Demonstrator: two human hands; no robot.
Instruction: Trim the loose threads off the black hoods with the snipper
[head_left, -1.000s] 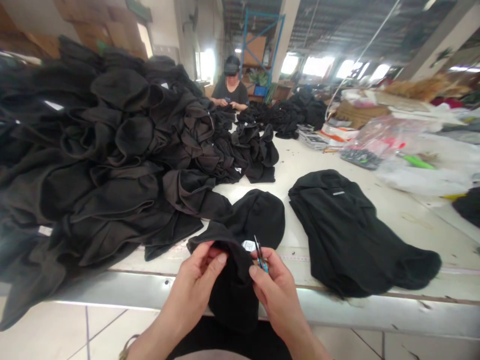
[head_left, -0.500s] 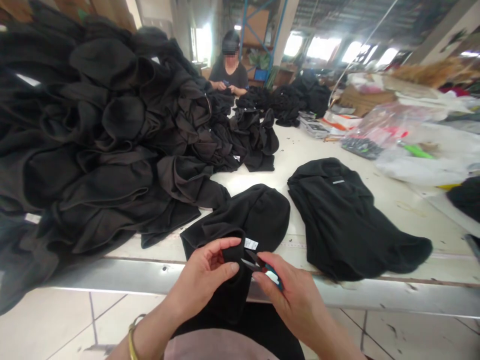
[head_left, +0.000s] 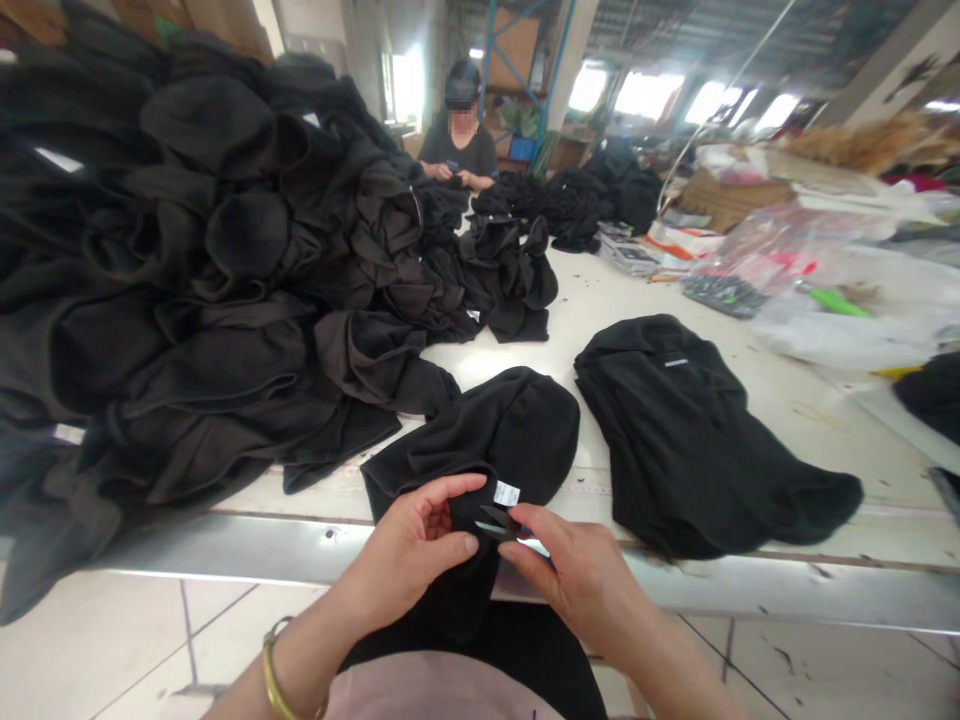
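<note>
L hand point(head_left: 409, 535) clenched on black fleece garment point(head_left: 469, 445), R hand point(head_left: 577, 575) grasping thread snips point(head_left: 499, 523), blades just beside white label point(head_left: 507, 493). Garment hangs off edge of white work table point(head_left: 487, 365), near big black garment pile point(head_left: 187, 300).

Tally around the grip, mostly ones lol

Left hand point(head_left: 409, 540) has 1 black garment point(head_left: 465, 430) with 1 white label point(head_left: 507, 493) on it, right hand point(head_left: 577, 570) has 1 pair of thread snips point(head_left: 499, 523). Also 1 bangle point(head_left: 274, 680) on the left wrist, 1 more black garment point(head_left: 697, 430) just right of the grip, 1 huge heap of black garments point(head_left: 225, 300) left of it, and 1 co-worker point(head_left: 459, 150) way past the grip.
</note>
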